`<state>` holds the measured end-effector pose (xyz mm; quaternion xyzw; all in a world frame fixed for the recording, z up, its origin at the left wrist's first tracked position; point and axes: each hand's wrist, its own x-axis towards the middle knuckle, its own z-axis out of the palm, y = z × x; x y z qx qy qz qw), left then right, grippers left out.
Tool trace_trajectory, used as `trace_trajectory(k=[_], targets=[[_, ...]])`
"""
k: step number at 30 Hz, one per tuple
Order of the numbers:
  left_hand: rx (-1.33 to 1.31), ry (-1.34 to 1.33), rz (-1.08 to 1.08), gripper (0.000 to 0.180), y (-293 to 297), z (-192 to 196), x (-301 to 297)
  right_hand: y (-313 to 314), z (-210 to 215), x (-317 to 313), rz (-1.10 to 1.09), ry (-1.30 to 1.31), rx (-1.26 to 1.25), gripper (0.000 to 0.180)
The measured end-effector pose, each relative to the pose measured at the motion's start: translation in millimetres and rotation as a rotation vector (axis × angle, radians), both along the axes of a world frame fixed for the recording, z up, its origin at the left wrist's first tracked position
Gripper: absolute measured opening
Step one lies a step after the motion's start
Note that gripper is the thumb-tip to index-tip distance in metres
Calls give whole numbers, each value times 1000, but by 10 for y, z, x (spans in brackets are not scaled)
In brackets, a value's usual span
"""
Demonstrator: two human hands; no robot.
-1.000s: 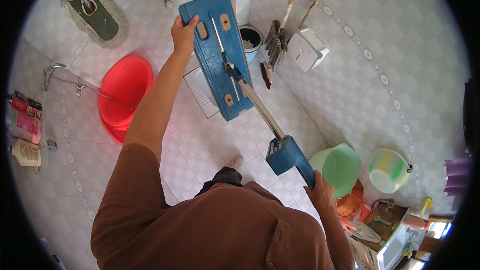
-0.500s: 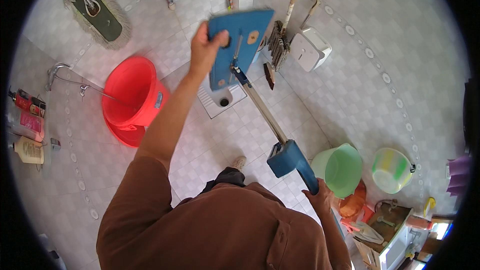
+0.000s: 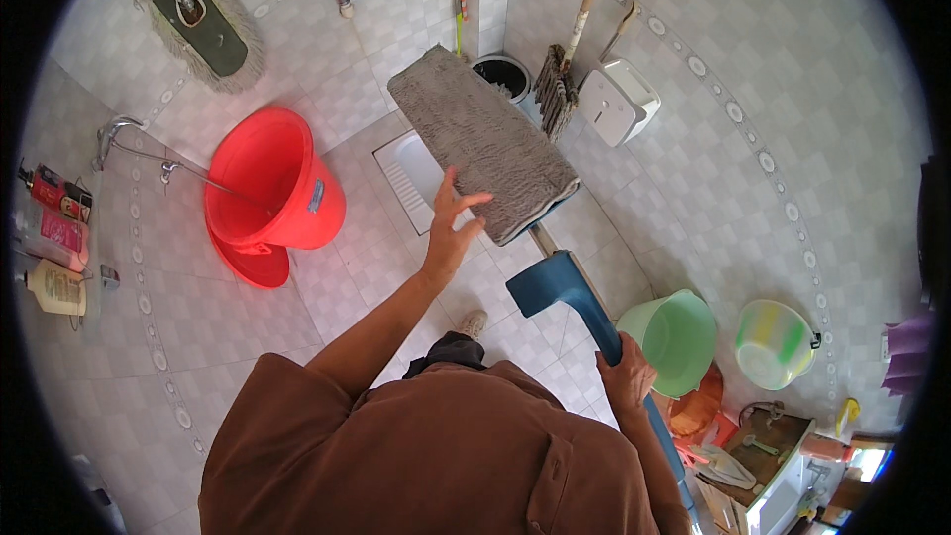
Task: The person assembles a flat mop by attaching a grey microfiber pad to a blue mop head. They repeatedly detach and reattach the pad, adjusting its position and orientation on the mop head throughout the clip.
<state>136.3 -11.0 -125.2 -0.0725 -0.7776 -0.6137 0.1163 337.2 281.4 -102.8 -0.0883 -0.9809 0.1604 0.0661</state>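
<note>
A flat mop (image 3: 485, 144) is lifted above the floor, its grey-brown pad turned up toward me. My right hand (image 3: 626, 374) is wrapped round the mop's blue handle (image 3: 586, 307), at the lower right. Beside the pad's near edge is my left hand (image 3: 456, 228), its fingers spread and holding nothing; whether a fingertip touches the pad I cannot tell. The pad hides part of the squat toilet (image 3: 411, 176) in the floor behind it.
A red bucket (image 3: 327, 193) stands at left. Green (image 3: 684, 337) and striped (image 3: 768, 342) buckets are at right. A string mop (image 3: 555, 89), a white wall dispenser (image 3: 619, 99) and a dark bin (image 3: 502, 74) stand at the back; a dust mop (image 3: 203, 25) hangs upper left.
The mop head has flipped, from its blue plate side to its grey pad side facing me. My left hand has let go of the plate and come lower and nearer.
</note>
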Motion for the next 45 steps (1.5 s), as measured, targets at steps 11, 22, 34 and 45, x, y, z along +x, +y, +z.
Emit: trace_trajectory(k=[11, 22, 34, 45], targets=[[1303, -817, -201, 64, 124, -34, -178, -235, 63, -118, 97, 13, 14, 46], [1442, -647, -140, 53, 165, -268, -555, -119, 310, -402, 205, -558, -480, 52], [1114, -780, 27, 42, 28, -21, -1273, -289, 663, -1139, 224, -719, -834, 50], [1159, -676, -34, 36, -143, 202, -1391, -384, 947, -1071, 243, -701, -704, 57]])
